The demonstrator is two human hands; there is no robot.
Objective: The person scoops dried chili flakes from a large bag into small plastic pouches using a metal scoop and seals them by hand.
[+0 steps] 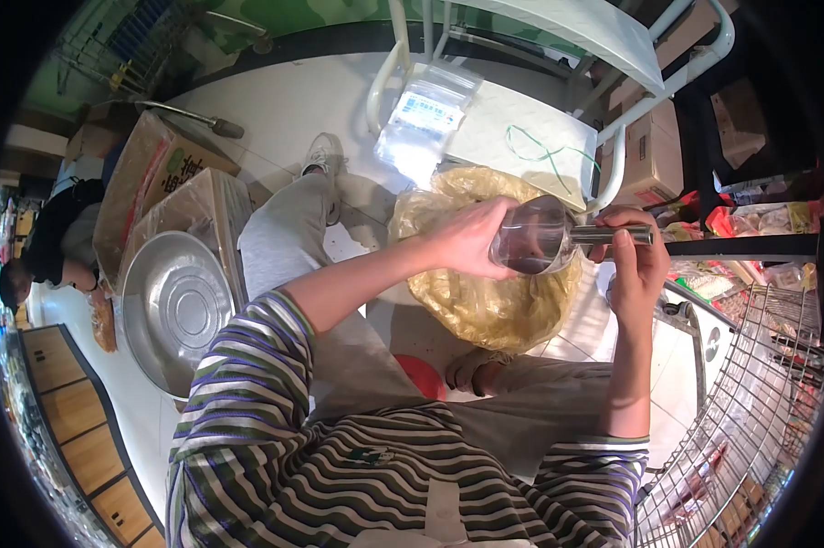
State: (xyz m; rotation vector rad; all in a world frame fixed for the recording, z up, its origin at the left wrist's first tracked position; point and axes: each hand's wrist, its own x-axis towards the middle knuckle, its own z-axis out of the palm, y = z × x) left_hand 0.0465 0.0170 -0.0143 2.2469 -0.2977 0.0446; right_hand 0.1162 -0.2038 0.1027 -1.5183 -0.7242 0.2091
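Observation:
A clear scoop [532, 236] with a grey metallic-looking handle [617, 235] is held sideways between my hands. My left hand [474, 239] is closed around the rim side of its see-through bowl. The fingers of my right hand [635, 260] are wrapped round the handle. Directly below is a container lined with a yellow plastic bag [494, 315], its folds hanging over the rim. What lies inside the bag is mostly hidden by my hands and the scoop.
A white step ladder [530, 119] ahead carries clear plastic bags [427, 114] and green string [553, 157]. To the left, a metal basin [179, 310] rests by cardboard boxes [147, 178]. A wire cart [740, 411] stands right. Another person [65, 233] is at far left.

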